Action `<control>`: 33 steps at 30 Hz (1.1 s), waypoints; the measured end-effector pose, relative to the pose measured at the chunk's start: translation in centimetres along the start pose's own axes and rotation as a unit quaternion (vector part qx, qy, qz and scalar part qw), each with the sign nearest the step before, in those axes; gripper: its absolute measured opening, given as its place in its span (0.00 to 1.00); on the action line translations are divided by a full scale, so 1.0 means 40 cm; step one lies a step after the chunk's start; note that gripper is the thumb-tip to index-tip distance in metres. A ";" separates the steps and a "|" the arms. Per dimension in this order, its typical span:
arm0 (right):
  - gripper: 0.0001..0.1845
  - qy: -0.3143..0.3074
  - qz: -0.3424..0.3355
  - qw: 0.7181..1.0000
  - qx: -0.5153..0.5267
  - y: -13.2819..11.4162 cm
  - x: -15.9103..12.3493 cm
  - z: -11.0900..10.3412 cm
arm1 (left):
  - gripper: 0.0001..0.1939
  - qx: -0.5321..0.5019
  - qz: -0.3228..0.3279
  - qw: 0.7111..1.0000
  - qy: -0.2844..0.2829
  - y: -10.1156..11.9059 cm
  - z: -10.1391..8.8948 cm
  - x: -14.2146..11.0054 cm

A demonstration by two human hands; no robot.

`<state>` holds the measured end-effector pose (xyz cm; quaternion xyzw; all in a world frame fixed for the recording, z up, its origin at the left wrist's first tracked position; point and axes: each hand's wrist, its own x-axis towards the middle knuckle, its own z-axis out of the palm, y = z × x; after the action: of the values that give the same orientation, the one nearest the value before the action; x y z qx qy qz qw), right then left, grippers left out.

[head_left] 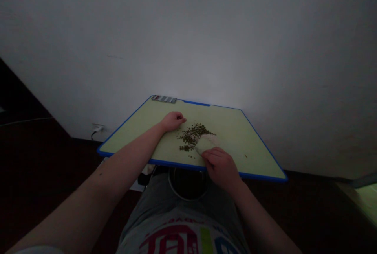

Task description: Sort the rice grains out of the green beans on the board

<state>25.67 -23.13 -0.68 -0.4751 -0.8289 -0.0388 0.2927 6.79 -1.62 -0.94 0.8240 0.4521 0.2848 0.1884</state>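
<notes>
Small dark green beans [193, 134] lie scattered in a loose heap on a pale yellow-green board [229, 124] with a blue rim. My left hand [173, 121] rests on the board just beyond the heap's left side, fingers curled in; whatever they hold, if anything, is hidden. At the heap's right side, my right hand [220, 165] pinches a pale, thin-edged piece [204, 144] whose exact kind I cannot make out. Whitish, tiny grains [214, 140] seem to lie against its far edge.
A phone [163, 99] lies at the board's far left corner, near the white wall [188, 41]. Below the near edge, a round metal-rimmed bowl [188, 185] sits at my lap. One small brown bit [246, 156] lies on the right. A plug [97, 128] is in the wall.
</notes>
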 end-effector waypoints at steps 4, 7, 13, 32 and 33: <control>0.11 -0.002 0.062 0.996 -0.057 0.013 0.002 -0.004 | 0.17 0.004 -0.001 1.000 -0.003 -0.001 0.000 0.002; 0.10 0.008 0.108 0.989 -0.099 0.018 -0.002 -0.010 | 0.17 0.006 0.002 1.000 -0.003 -0.001 -0.001 0.002; 0.11 0.005 0.108 0.991 -0.079 -0.011 -0.022 -0.019 | 0.17 0.004 -0.008 1.000 -0.002 -0.001 0.000 0.003; 0.07 0.024 0.173 0.982 0.072 0.048 -0.005 -0.051 | 0.18 -0.002 -0.008 1.000 -0.007 0.001 0.001 0.002; 0.07 0.023 0.182 0.980 0.083 0.050 -0.001 -0.050 | 0.18 0.000 -0.006 1.000 -0.007 0.002 0.000 0.002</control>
<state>28.22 -22.76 0.51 -0.5906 -0.7223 0.0734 0.3523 6.88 -1.59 -0.89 0.8235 0.4555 0.2780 0.1927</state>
